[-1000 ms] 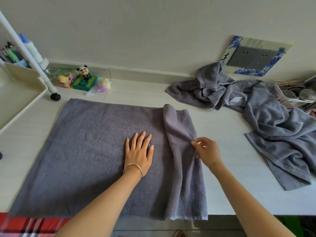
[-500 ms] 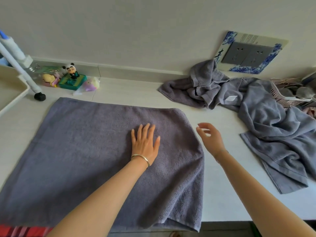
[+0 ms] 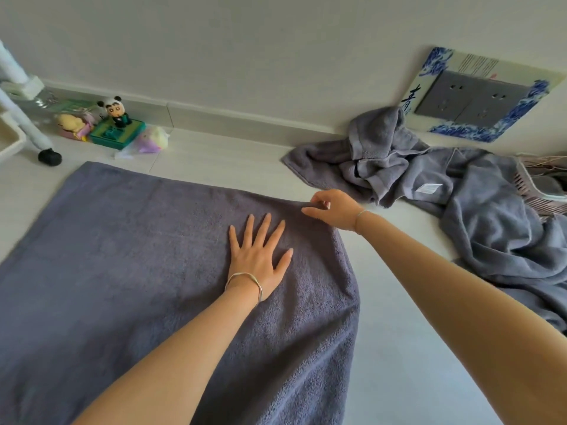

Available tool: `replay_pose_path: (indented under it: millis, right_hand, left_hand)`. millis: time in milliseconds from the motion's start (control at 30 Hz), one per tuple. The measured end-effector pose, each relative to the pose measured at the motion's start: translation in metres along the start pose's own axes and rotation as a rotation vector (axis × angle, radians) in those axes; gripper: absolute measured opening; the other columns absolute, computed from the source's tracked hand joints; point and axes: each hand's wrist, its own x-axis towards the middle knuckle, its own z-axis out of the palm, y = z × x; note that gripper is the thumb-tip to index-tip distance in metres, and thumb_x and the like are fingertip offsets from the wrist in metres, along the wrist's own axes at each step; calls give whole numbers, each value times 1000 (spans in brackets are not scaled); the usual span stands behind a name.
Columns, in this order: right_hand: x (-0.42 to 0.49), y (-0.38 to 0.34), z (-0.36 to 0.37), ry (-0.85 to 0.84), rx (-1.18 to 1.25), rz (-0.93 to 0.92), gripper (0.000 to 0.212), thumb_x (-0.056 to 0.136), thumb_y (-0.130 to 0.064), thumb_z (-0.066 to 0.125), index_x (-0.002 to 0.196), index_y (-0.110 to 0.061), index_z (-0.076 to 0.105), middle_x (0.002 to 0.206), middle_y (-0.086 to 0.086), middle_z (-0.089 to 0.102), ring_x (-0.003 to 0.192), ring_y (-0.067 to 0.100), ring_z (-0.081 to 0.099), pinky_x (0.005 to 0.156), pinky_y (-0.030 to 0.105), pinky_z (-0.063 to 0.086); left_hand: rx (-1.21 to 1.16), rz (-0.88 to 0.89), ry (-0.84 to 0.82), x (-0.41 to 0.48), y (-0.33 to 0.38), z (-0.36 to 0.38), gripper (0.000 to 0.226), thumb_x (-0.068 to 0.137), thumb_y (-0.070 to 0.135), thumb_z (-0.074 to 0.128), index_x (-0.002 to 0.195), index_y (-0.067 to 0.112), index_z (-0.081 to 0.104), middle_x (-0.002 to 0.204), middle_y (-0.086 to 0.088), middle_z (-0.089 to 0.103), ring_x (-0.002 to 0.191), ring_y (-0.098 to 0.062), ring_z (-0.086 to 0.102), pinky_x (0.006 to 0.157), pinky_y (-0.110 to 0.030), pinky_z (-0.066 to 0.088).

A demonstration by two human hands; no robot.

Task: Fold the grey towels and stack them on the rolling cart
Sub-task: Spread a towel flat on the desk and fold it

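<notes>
A grey towel (image 3: 138, 271) lies spread flat on the white counter (image 3: 399, 363), its right edge hanging toward me. My left hand (image 3: 259, 251) rests palm down on it, fingers spread, right of the towel's middle. My right hand (image 3: 334, 208) pinches the towel's far right corner between thumb and fingers. A crumpled heap of more grey towels (image 3: 460, 204) lies at the right, against the wall. The white rolling cart (image 3: 18, 124) shows at the far left, with one black wheel (image 3: 49, 157) on the counter.
Small toys, among them a panda figure on a green box (image 3: 118, 130), stand by the wall at the back left. A socket plate with a blue patterned frame (image 3: 481, 93) is on the wall. A pink basket (image 3: 540, 185) sits at the right edge.
The raised fold on the towel's right side has been laid flat. My right hand let go, then moved to the far right corner and gripped it. The view has shifted closer.
</notes>
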Motion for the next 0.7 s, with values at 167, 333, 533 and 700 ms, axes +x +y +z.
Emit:
replay_pose_path:
  millis: [167, 333, 533, 700]
  right_hand:
    - [-4, 1, -27, -162, 287, -18, 39, 85, -27, 69, 60, -14, 42, 62, 1, 35, 59, 6, 37, 57, 18, 31]
    - [5, 33, -54, -162, -172, -34, 31, 82, -40, 68, 69, -20, 49, 65, -8, 45, 68, 11, 45, 74, 26, 36]
    - [-7, 48, -26, 249, -76, -67, 15, 81, -21, 69, 95, -20, 66, 96, 0, 61, 96, 23, 58, 97, 39, 42]
    - [-62, 6, 38, 329, 109, -191, 26, 91, -25, 55, 111, -14, 68, 121, 6, 63, 117, 23, 54, 108, 38, 33]
  left_hand:
    - [15, -18, 41, 1, 1, 2, 68, 85, 62, 4, 148, 36, 14, 158, 4, 10, 146, -28, 5, 112, -59, -4]
    - [14, -30, 26, 1, 1, 3, 69, 83, 63, -3, 148, 39, 3, 159, 8, 2, 146, -26, -2, 113, -58, -6]
    - [4, -38, 7, 1, 3, 0, 72, 80, 63, -9, 147, 40, -4, 159, 8, -4, 146, -25, -6, 113, -57, -8]
    - [43, -56, -33, 4, 5, -2, 65, 85, 61, -5, 147, 39, -8, 158, 8, -10, 146, -25, -10, 113, -58, -7]
